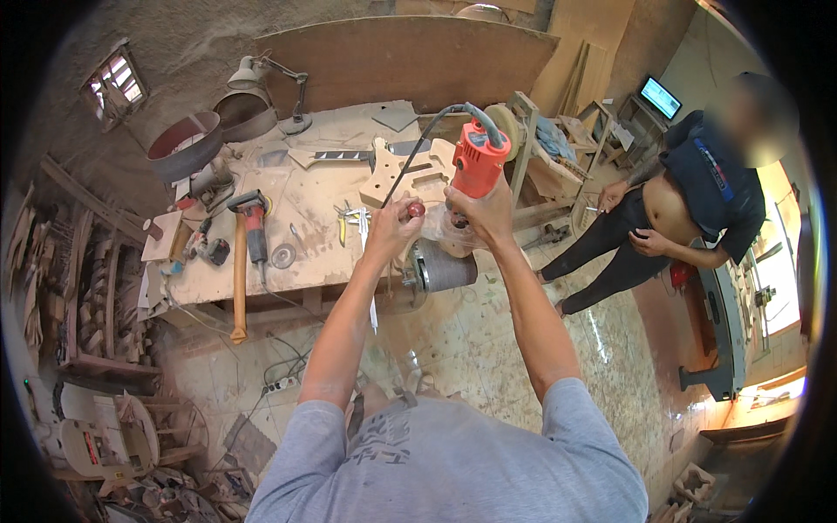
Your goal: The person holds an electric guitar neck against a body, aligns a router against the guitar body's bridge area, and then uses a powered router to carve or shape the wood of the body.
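A red, upright power router (480, 161) with a grey cord at its top is held up in front of me, over the table's right front corner. My right hand (479, 212) is closed around its lower body. My left hand (397, 225) is closed with its fingers at a dark red round knob (416, 209) on the router's left side. Below the hands, the router's clear base is partly hidden. Behind it on the table lies a pale wooden guitar body (379, 187) with cut-out cavities. A guitar neck (336, 156) lies to its left.
Pliers (342, 228) and a caliper (358, 215) lie left of my hands on the wooden table (305, 261). Further left sits a red and black power sander (253, 228). A cylindrical drum (446, 267) is at the table's front edge. Another person (689, 192) stands at the right.
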A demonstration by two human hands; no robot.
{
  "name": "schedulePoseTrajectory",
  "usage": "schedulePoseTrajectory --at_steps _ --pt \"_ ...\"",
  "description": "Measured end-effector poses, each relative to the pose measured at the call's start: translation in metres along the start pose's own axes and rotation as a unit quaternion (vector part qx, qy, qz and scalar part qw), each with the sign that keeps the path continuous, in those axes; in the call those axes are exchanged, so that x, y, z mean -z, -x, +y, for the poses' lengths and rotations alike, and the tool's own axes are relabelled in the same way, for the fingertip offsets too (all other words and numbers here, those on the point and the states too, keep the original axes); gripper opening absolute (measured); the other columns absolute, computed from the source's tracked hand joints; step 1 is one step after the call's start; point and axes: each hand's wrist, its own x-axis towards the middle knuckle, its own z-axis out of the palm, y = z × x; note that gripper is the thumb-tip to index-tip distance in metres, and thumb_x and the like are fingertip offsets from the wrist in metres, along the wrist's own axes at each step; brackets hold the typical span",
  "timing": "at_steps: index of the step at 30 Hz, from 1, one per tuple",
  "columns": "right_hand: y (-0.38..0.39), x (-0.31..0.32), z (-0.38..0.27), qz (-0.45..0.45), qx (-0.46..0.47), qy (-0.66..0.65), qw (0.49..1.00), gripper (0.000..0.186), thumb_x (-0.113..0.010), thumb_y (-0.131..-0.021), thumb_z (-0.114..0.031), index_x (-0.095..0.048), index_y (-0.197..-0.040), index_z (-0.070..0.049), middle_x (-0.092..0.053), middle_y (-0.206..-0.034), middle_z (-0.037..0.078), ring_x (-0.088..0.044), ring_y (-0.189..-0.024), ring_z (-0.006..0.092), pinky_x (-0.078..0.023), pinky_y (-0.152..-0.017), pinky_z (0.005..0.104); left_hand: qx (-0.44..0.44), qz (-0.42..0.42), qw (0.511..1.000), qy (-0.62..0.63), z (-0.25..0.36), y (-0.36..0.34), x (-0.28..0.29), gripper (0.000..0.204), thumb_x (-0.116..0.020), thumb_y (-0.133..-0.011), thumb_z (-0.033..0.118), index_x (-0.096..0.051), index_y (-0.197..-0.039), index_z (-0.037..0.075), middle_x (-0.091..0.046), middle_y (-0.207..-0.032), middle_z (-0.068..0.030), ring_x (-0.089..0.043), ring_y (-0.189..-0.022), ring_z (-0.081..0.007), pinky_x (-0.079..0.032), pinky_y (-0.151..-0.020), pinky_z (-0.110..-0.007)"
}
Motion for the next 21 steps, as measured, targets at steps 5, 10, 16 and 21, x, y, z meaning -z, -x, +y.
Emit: schedulePoseTrajectory --at_steps 5,10,16,21 --pt "0.0 -0.003 0.004 -0.002 0.005 -0.021 1.0 0.059 -0.09 -0.077 -0.026 -0.064 -0.125 -0.003 -0.075 -0.107 0.008 -0.073 -0.094 0.0193 -0.058 -0.086 0.0366 -0.015 0.009 1.0 -0.016 -0.004 0.0 -0.001 0.04 -0.078 -0.09 0.018 -0.074 -0.125 0.0 -0.077 -0.111 -0.0215 -0.078 -0.104 -0.0307 -0.061 -0.091 -0.039" --pt "-0.001 0.0 0.011 0.003 0.013 0.005 1.0 0.056 -0.091 -0.077 -0.025 -0.066 -0.122 -0.004 -0.075 -0.105 0.008 -0.073 -0.093 0.0188 -0.058 -0.084 0.0358 -0.03 -0.018 0.995 -0.092 -0.005 -0.004 0.001 0.04 -0.077 -0.09 0.02 -0.075 -0.125 -0.001 -0.076 -0.116 -0.0239 -0.077 -0.104 -0.0346 -0.061 -0.093 -0.041" --pt "-0.002 0.005 0.007 -0.013 0.003 -0.013 1.0 0.055 -0.091 -0.077 -0.025 -0.066 -0.121 -0.004 -0.075 -0.104 0.007 -0.072 -0.093 0.0187 -0.057 -0.085 0.0362 -0.049 -0.002 0.996 -0.074 -0.01 -0.003 -0.003 0.044 -0.077 -0.089 0.024 -0.075 -0.126 -0.001 -0.067 -0.134 -0.0318 -0.073 -0.116 -0.0383 -0.056 -0.102 -0.042" --pt "-0.005 0.009 0.01 -0.019 0.002 -0.002 1.0 0.056 -0.091 -0.076 -0.026 -0.066 -0.121 -0.005 -0.075 -0.105 0.007 -0.071 -0.095 0.0185 -0.056 -0.087 0.0366 -0.04 -0.033 0.995 -0.083 -0.011 -0.006 -0.001 0.045 -0.078 -0.09 0.025 -0.074 -0.126 -0.001 -0.068 -0.133 -0.0309 -0.066 -0.13 -0.0377 -0.047 -0.115 -0.045"
